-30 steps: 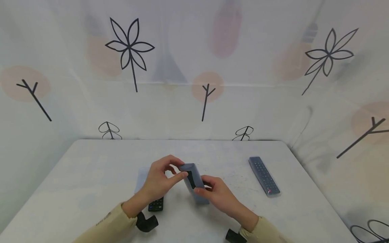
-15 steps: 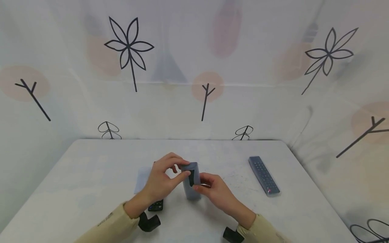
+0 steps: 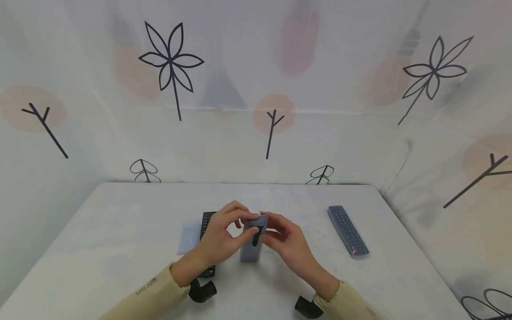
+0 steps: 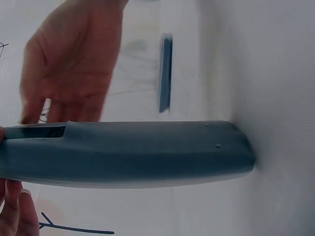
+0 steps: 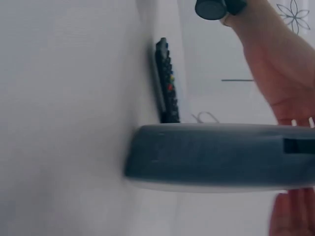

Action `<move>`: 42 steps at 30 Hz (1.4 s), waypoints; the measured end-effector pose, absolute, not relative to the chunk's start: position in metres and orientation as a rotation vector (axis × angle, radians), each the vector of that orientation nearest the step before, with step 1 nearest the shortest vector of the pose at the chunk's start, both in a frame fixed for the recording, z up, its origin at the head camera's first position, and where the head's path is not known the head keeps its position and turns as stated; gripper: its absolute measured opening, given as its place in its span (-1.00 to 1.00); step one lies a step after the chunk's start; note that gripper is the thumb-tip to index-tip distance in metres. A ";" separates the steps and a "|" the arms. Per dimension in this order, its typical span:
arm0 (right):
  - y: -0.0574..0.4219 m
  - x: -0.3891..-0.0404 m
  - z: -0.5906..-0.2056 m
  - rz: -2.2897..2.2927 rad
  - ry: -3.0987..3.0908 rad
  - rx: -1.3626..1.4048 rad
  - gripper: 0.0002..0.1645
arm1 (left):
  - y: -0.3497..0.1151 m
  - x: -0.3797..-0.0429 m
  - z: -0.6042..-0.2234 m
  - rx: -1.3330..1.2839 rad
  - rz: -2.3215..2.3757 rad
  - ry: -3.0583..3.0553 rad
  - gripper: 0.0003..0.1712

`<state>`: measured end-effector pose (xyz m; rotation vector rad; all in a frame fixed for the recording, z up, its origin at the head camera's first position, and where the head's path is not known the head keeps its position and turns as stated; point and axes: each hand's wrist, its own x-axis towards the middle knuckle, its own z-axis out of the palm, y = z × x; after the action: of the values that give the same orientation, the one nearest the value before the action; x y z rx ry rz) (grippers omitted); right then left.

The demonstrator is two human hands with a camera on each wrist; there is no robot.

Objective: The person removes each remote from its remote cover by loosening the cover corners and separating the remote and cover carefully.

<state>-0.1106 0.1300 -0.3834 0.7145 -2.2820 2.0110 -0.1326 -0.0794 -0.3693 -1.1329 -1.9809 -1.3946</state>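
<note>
A blue-grey remote control (image 3: 250, 251) stands nearly upright at the middle of the table, with a dark opening near its upper end. My left hand (image 3: 221, 233) pinches that end, thumb over the opening and fingers on top. From the other side my right hand (image 3: 291, 243) holds the upper part, fingertips at the top and thumb by the edge. In the left wrist view the remote's smooth, rounded side (image 4: 147, 153) fills the middle, its lower end close to the table. Whether that end touches the table is hard to tell.
A black remote control (image 3: 206, 221) lies partly hidden behind my left hand, beside a pale translucent sleeve (image 3: 188, 237). Farther right, a dark blue remote control (image 3: 348, 232) lies on the white table (image 3: 400, 280). A printed cloth (image 3: 224, 146) hangs behind the table.
The held remote has tipped more upright, and its upper end has shifted slightly right. My right fingers have moved up towards its top. More of the black remote shows beside my left hand.
</note>
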 end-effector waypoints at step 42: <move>0.104 -0.126 -0.388 1.660 -1.827 0.888 -0.64 | -0.071 -0.145 -0.392 -1.071 -1.569 -1.900 -0.68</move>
<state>-0.1260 0.1036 -0.3881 0.8879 -1.8269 1.6599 -0.1450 -0.0713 -0.3923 -1.0714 -1.9001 -1.5686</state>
